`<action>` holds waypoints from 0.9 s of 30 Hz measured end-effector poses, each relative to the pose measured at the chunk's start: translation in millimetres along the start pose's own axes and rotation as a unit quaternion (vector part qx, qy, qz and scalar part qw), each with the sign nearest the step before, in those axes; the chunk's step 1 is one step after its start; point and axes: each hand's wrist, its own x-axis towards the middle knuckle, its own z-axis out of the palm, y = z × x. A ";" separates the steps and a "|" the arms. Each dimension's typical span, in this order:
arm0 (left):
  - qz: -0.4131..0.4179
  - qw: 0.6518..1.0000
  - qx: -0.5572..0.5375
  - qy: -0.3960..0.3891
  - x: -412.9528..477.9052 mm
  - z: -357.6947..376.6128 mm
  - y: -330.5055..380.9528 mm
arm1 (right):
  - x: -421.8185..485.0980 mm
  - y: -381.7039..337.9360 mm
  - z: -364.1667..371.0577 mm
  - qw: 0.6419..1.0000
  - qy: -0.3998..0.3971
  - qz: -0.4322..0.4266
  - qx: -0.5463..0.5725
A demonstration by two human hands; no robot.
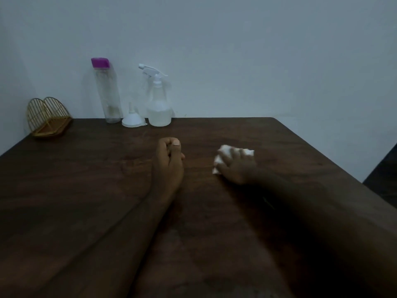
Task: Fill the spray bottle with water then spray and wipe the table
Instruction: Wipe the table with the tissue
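A white spray bottle [159, 104] stands at the back of the dark wooden table [86, 190], its trigger head on and water in its lower part. Beside it on the left lies an upturned white funnel [133, 120]. Left of that stands a tall clear bottle [107, 93] with a purple cap, looking nearly empty. My right hand [238, 166] presses down on a crumpled white cloth [223, 155] on the tabletop, right of centre. My left hand [168, 160] rests on the table in a loose fist with nothing in it.
A golden wire rack [48, 117] sits at the table's back left corner. A plain wall [236, 50] runs just behind the bottles. The table's right edge [322, 151] slants toward me, with a dark object [384, 175] beyond it.
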 end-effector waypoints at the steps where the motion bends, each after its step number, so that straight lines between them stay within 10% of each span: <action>1: 0.010 1.000 0.010 0.004 1.0 -0.8 -0.6 | -17.8 -25.6 1.3 0.998 0.007 -0.058 -0.007; 7: 0.108 0.989 0.077 -0.067 -15.6 -6.0 3.2 | -97.4 -46.8 24.1 0.966 0.007 -0.258 -0.009; 14: 0.079 0.987 0.087 -0.107 -22.3 4.0 9.1 | -95.0 62.5 31.7 0.997 0.008 0.023 -0.078; 18: 0.082 0.993 0.061 -0.057 -11.6 -0.1 7.6 | -133.8 -15.0 35.7 0.982 0.128 -0.109 -0.090; 27: 0.213 0.975 0.050 -0.040 -24.1 -4.9 26.6 | -33.9 -88.5 18.6 0.955 0.027 -0.296 0.008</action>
